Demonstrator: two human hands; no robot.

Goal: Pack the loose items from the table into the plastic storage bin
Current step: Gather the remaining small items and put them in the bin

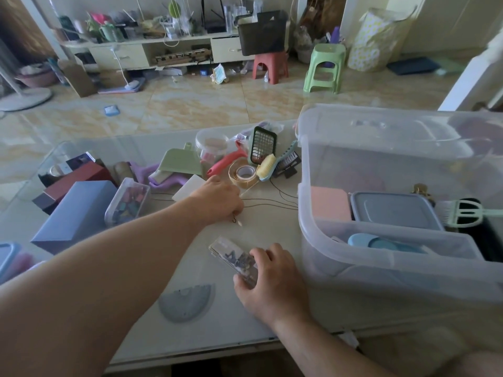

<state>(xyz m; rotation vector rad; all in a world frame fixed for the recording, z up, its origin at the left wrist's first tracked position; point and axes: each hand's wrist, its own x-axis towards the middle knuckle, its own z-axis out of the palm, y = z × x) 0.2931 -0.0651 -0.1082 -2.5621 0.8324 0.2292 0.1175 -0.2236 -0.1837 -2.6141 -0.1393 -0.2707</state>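
The clear plastic storage bin (321,240) stands on the right of the table, holding a pink box, a grey-lidded container and a green comb. My right hand (272,284) grips a small clear case of clips (231,254) lying on the table just left of the bin. My left hand (220,200) reaches across the middle of the table, fingers closed on a thin dark wire (272,206) that trails toward the bin. A tape roll (243,174) sits right behind that hand.
Loose items crowd the far table: a green dustpan (179,161), red handle, green grid slicer (262,144), yellow brush, clear jar. On the left lie a blue box (73,216), a dark red box and a clear case of coloured pieces (128,205). A grey half-round piece (186,302) lies near the front edge.
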